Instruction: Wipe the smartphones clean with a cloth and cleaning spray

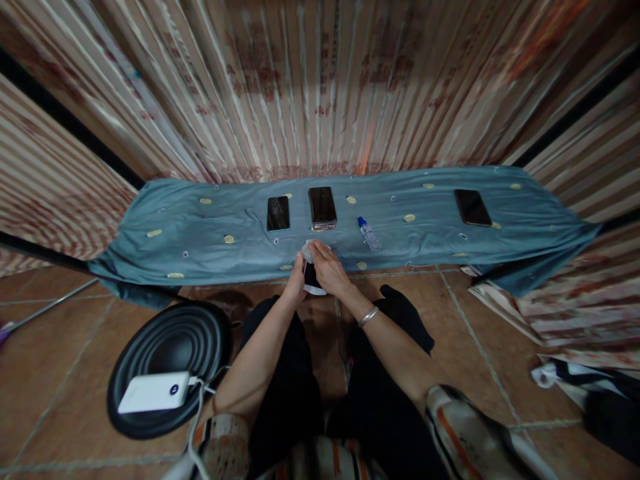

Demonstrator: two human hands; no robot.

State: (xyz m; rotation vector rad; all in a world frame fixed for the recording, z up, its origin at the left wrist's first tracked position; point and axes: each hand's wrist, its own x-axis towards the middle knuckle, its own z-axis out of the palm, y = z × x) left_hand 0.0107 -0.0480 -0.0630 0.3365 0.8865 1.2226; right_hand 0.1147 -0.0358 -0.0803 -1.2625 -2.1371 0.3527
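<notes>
My left hand (297, 279) is wrapped around the left side of a dark phone (311, 275), held just off the front edge of the cloth-covered table. My right hand (327, 268) presses a white wipe (308, 249) against the phone's upper part; the fingers partly hide both. Something white also shows below the phone's lower end. Beyond my hands lies a stack of phones (323, 208), with a single dark phone (278, 213) to its left. A small clear bottle with a blue cap (370, 235) lies on its side to the right.
The blue-grey tablecloth (235, 207) covers a long, narrow table. At its right lies another dark phone (473, 207). A white power bank (153, 393) with a cable rests on a round black stool (170, 327) at lower left. Striped curtains (320, 87) hang behind.
</notes>
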